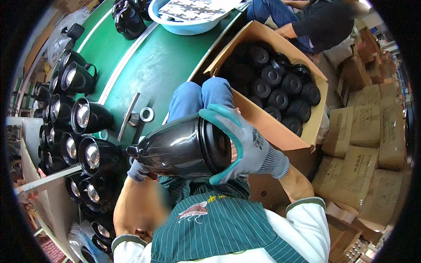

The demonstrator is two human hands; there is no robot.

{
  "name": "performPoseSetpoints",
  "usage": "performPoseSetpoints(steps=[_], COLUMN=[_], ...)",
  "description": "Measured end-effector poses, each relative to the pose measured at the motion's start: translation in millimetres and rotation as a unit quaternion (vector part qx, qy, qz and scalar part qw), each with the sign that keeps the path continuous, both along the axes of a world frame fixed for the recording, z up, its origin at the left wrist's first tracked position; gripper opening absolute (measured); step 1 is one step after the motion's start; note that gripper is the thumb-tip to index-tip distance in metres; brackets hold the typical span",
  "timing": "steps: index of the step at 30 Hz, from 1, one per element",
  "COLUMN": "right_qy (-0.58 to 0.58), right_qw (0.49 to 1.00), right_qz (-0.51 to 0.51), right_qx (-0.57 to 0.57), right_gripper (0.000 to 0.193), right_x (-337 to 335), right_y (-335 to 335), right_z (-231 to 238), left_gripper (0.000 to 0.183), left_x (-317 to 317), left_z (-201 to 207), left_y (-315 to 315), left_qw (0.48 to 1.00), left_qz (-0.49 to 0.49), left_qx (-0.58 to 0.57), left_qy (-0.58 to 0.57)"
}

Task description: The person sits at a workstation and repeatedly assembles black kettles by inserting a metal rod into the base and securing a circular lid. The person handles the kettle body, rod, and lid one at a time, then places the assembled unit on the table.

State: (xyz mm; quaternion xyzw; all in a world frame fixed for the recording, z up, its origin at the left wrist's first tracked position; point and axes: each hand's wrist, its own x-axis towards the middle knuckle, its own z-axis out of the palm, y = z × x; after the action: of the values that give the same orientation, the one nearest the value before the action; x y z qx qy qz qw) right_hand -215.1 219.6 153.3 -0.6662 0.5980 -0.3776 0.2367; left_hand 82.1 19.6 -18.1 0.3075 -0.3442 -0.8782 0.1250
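Clasping the glossy black jug (171, 147) at its right end, fingers spread, the right hand (251, 142) apparently steadies it sideways, while the half-hidden left hand (139, 170) cannot be read.

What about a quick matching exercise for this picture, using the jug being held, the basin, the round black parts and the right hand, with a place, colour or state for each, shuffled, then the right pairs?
Things
1. held jug
2. basin
3. round black parts
4. right hand

Places, colours or states
A. inside an open cardboard box
B. covered by a grey and teal glove
C. turned on its side
D. light blue, with patterned sheets on top

Pairs: 1-C, 2-D, 3-A, 4-B
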Motion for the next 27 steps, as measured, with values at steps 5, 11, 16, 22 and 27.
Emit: performPoseSetpoints(steps=[5, 11, 16, 22, 27], right_qy=[-0.034, -0.163, -0.318, -0.317, -0.525], right_qw=[0.999, 0.986, 0.936, 0.938, 0.838], right_qz=[0.0, 0.003, -0.014, 0.029, -0.053], right_qx=[-0.016, 0.045, 0.15, 0.139, 0.14], right_gripper=[0.13, 0.133, 0.123, 0.112, 0.093], right_x=[15.8, 18.7, 14.2, 4.3, 17.8], right_y=[-3.0, -12.3, -22.9, -28.4, -9.7], right_z=[-0.8, -1.2, -1.2, -16.1, -29.3], left_gripper=[0.017, 0.026, 0.032, 0.027, 0.027], left_x=[26.7, 14.7, 2.9, -5.1, -16.0], left_z=[-16.2, 23.4, 92.8, 114.9, 137.4], left_y=[-0.1, -15.3, -10.1, -6.1, 1.2], left_qw=[0.997, 0.877, 0.755, 0.622, 0.509], left_qz=[0.059, 0.059, 0.095, 0.16, 0.114], left_qx=[-0.043, -0.468, -0.636, -0.764, -0.853], left_qy=[-0.013, -0.093, -0.126, -0.059, -0.02])
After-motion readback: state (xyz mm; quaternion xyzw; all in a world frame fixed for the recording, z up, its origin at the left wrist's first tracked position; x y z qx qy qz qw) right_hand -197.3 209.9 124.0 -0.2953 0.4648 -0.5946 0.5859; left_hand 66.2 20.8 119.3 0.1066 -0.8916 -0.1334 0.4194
